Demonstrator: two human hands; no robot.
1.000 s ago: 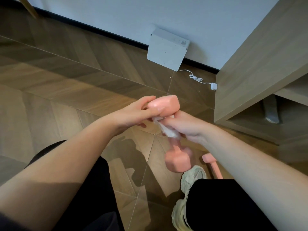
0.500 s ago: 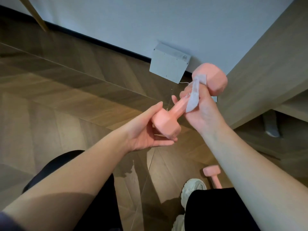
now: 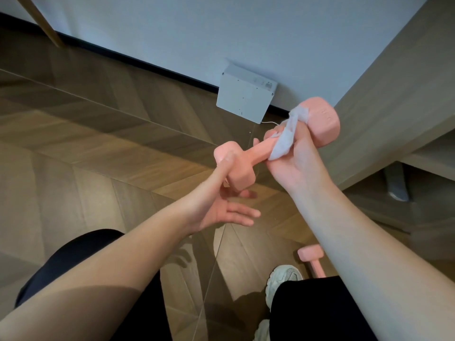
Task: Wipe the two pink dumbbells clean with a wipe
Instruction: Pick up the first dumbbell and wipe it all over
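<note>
I hold one pink dumbbell (image 3: 248,153) in the air, tilted with its far head up to the right. My right hand (image 3: 299,163) grips its handle near the far head, with a white wipe (image 3: 286,136) wrapped between palm and handle. My left hand (image 3: 221,203) pinches the near head, thumb on top, some fingers beneath it and two fingers stretched out below. The second pink dumbbell (image 3: 310,255) lies on the floor by my right shoe, partly hidden behind my right forearm and leg.
A white box (image 3: 246,97) leans against the wall, with a thin white cable (image 3: 270,123) beside it. A wooden cabinet (image 3: 394,94) stands at the right, a grey object (image 3: 396,185) in its open bottom. My shoe (image 3: 283,279) rests on the wooden floor.
The dumbbell swung from upright to slanting up to the right. My right hand stayed on the handle with the wipe. My left thumb moved onto the top of the near head.
</note>
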